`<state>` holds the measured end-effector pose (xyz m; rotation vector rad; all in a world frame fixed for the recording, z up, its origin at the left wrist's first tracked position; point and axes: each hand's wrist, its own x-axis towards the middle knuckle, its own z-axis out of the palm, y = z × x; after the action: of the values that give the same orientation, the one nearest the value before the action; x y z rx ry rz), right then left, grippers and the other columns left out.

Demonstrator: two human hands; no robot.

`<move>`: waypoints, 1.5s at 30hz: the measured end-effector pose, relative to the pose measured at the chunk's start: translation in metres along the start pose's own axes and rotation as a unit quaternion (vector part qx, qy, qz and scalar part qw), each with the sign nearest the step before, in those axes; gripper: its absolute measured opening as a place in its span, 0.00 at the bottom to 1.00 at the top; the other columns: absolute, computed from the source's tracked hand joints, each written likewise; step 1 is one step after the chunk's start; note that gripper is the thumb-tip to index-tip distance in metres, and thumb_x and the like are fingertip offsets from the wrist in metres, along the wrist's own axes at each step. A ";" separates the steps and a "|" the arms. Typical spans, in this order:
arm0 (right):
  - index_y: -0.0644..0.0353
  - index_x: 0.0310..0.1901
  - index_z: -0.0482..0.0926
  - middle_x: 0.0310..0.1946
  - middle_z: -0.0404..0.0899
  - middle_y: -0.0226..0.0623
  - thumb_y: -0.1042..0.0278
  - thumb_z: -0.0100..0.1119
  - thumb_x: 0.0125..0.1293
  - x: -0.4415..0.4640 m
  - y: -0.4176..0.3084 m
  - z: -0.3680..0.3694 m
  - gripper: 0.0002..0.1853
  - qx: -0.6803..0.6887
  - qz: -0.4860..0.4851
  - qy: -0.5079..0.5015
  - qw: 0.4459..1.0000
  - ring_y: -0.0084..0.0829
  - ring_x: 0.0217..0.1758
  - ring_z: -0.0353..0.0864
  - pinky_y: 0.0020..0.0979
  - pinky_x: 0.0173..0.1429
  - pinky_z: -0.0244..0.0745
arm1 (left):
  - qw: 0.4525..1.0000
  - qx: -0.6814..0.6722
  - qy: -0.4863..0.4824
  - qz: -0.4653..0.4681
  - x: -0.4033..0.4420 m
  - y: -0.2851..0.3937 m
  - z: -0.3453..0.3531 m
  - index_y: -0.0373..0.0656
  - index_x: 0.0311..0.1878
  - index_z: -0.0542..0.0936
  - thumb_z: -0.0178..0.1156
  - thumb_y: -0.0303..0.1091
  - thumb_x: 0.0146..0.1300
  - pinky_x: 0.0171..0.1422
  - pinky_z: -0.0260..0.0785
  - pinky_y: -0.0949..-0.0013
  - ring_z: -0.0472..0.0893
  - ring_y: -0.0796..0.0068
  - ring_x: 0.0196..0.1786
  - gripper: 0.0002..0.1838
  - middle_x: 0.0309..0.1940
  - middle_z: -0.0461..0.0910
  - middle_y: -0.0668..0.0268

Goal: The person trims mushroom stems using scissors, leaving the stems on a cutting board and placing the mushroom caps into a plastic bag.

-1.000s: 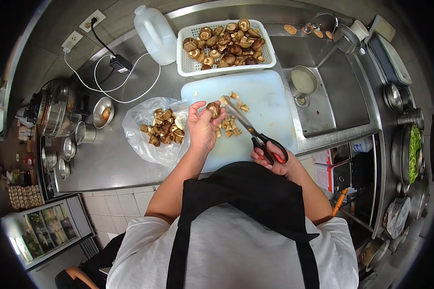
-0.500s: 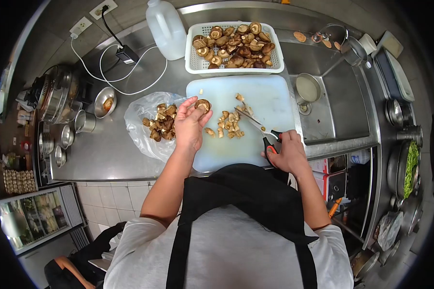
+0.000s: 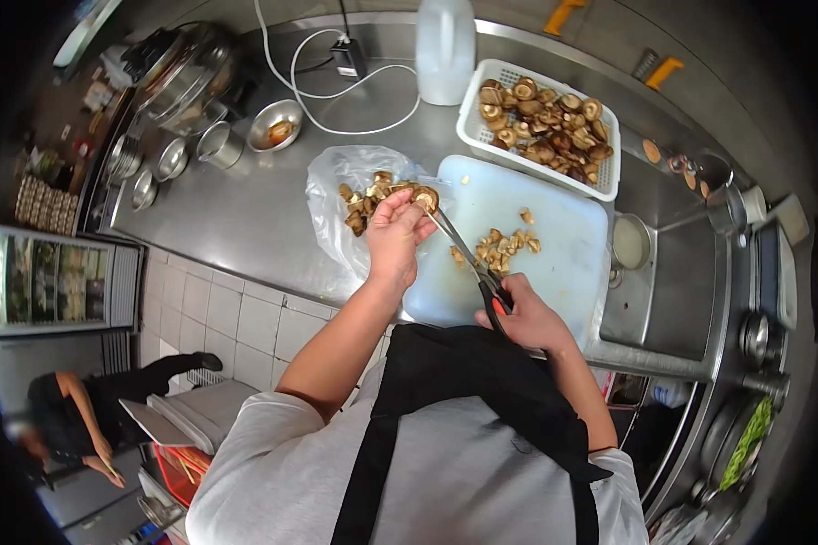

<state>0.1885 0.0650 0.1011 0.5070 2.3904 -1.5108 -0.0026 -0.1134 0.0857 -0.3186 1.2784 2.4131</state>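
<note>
My left hand pinches a brown mushroom, its pale underside turned toward the scissors. In my right hand are scissors with black and red handles; their blades reach up to the mushroom's underside. Whether the blades touch the stem I cannot tell. Beneath them lies a pale blue-white cutting board with a pile of cut mushroom stems. Left of the board, a clear plastic bag holds several mushroom caps, partly behind my left hand.
A white basket full of mushrooms stands behind the board, beside a plastic jug. Right is a sink with a pot. Metal bowls and a white cable lie left. Another person is at lower left.
The scissors have come up from the board to the mushroom in my left hand. The view has turned and shifted left, bringing more of the other person into sight.
</note>
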 end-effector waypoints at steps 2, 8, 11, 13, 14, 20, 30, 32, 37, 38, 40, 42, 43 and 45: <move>0.64 0.48 0.73 0.42 0.69 0.30 0.48 0.80 0.66 0.018 0.002 0.006 0.30 0.006 -0.019 -0.047 0.999 0.22 0.42 0.69 0.28 0.46 0.71 | 0.998 0.040 0.025 0.040 0.002 0.000 -0.010 0.39 0.56 0.77 0.66 0.22 0.71 0.42 0.84 0.71 0.88 0.72 0.38 0.14 0.43 0.87 0.62; 0.59 0.45 0.76 0.33 0.69 0.22 0.44 0.78 0.67 0.054 -0.004 0.019 0.26 0.006 -0.020 -0.121 0.992 0.18 0.37 0.67 0.25 0.41 0.66 | 0.996 0.052 0.051 0.042 0.004 0.010 -0.039 0.39 0.52 0.78 0.66 0.22 0.70 0.38 0.83 0.72 0.88 0.73 0.35 0.11 0.41 0.87 0.62; 0.58 0.44 0.78 0.32 0.70 0.21 0.42 0.77 0.68 0.060 -0.012 0.028 0.26 0.000 -0.028 -0.125 0.992 0.18 0.36 0.67 0.24 0.40 0.65 | 0.996 0.052 0.060 0.033 0.002 0.017 -0.044 0.39 0.51 0.78 0.66 0.22 0.70 0.36 0.84 0.72 0.89 0.72 0.35 0.09 0.40 0.87 0.61; 0.57 0.45 0.78 0.32 0.70 0.21 0.41 0.76 0.68 0.061 -0.025 0.032 0.27 -0.006 -0.025 -0.124 0.992 0.18 0.36 0.67 0.24 0.40 0.65 | 0.996 0.059 0.066 0.029 0.006 0.020 -0.051 0.39 0.50 0.78 0.65 0.22 0.71 0.36 0.84 0.71 0.89 0.72 0.35 0.09 0.40 0.87 0.61; 0.58 0.45 0.79 0.32 0.71 0.21 0.39 0.76 0.68 0.061 -0.033 0.033 0.27 0.007 -0.005 -0.134 0.991 0.18 0.36 0.68 0.24 0.40 0.65 | 0.995 0.068 0.070 0.023 0.008 0.021 -0.053 0.39 0.50 0.78 0.65 0.22 0.71 0.35 0.84 0.71 0.89 0.72 0.34 0.08 0.40 0.86 0.61; 0.59 0.43 0.83 0.31 0.75 0.21 0.37 0.74 0.68 0.070 -0.033 0.042 0.27 0.073 0.046 -0.157 0.984 0.17 0.34 0.70 0.23 0.38 0.66 | 0.991 0.111 0.066 -0.039 0.025 0.030 -0.071 0.40 0.48 0.77 0.64 0.22 0.71 0.34 0.85 0.70 0.89 0.70 0.32 0.07 0.37 0.86 0.61; 0.55 0.30 0.79 0.22 0.70 0.17 0.49 0.77 0.70 0.070 -0.024 0.037 0.21 0.071 0.006 -0.171 0.983 0.14 0.27 0.65 0.24 0.31 0.61 | 0.974 0.214 0.068 -0.026 0.028 0.037 -0.083 0.39 0.51 0.79 0.64 0.26 0.72 0.38 0.86 0.69 0.89 0.72 0.35 0.08 0.41 0.87 0.61; 0.54 0.29 0.77 0.22 0.69 0.17 0.51 0.78 0.69 0.060 -0.016 0.029 0.22 0.062 -0.012 -0.135 0.989 0.14 0.27 0.64 0.25 0.31 0.61 | 0.929 0.367 0.023 0.036 0.027 0.042 -0.087 0.38 0.48 0.82 0.66 0.28 0.70 0.39 0.83 0.62 0.88 0.65 0.34 0.08 0.40 0.86 0.60; 0.54 0.29 0.74 0.24 0.67 0.16 0.58 0.78 0.69 0.024 0.005 -0.001 0.20 0.119 -0.011 -0.023 0.993 0.13 0.28 0.61 0.24 0.31 0.58 | 0.647 0.695 -0.028 0.311 0.013 0.052 -0.073 0.43 0.49 0.86 0.72 0.35 0.63 0.50 0.80 0.53 0.86 0.51 0.43 0.13 0.43 0.84 0.57; 0.54 0.29 0.74 0.24 0.67 0.16 0.58 0.78 0.69 0.020 0.014 -0.004 0.20 0.123 -0.007 -0.011 0.992 0.13 0.28 0.61 0.24 0.31 0.58 | 0.608 0.706 -0.059 0.359 0.011 0.054 -0.062 0.46 0.49 0.87 0.73 0.37 0.61 0.54 0.79 0.51 0.84 0.48 0.47 0.14 0.44 0.83 0.56; 0.54 0.27 0.72 0.23 0.68 0.18 0.56 0.80 0.67 0.012 0.037 -0.009 0.23 0.194 0.002 0.028 0.981 0.14 0.27 0.63 0.24 0.30 0.61 | 0.578 0.700 -0.145 0.393 0.021 0.046 -0.062 0.46 0.48 0.87 0.72 0.37 0.61 0.56 0.79 0.52 0.84 0.51 0.50 0.13 0.45 0.82 0.59; 0.54 0.27 0.72 0.23 0.68 0.18 0.56 0.80 0.67 0.002 0.056 -0.013 0.23 0.209 0.017 0.061 0.976 0.14 0.27 0.63 0.24 0.30 0.61 | 0.515 0.734 -0.216 0.387 0.033 0.039 -0.065 0.45 0.47 0.87 0.73 0.33 0.60 0.55 0.79 0.53 0.84 0.52 0.48 0.13 0.44 0.82 0.58; 0.54 0.28 0.71 0.23 0.68 0.18 0.56 0.80 0.67 -0.004 0.062 -0.017 0.23 0.216 0.028 0.072 0.973 0.14 0.27 0.64 0.25 0.30 0.61 | 0.508 0.746 -0.210 0.376 0.045 0.036 -0.073 0.47 0.48 0.87 0.72 0.34 0.61 0.56 0.79 0.52 0.84 0.51 0.49 0.12 0.44 0.83 0.58; 0.53 0.28 0.71 0.24 0.67 0.18 0.56 0.79 0.67 -0.018 0.069 -0.025 0.23 0.211 0.039 0.107 0.971 0.14 0.28 0.63 0.25 0.31 0.61 | 0.486 0.760 -0.193 0.387 0.055 0.048 -0.072 0.47 0.48 0.86 0.71 0.34 0.62 0.56 0.79 0.52 0.84 0.51 0.50 0.12 0.45 0.83 0.58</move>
<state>0.2335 0.1124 0.0629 0.8846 2.1581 -2.0280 -0.0715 -0.1848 0.0603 1.4272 2.8883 0.5529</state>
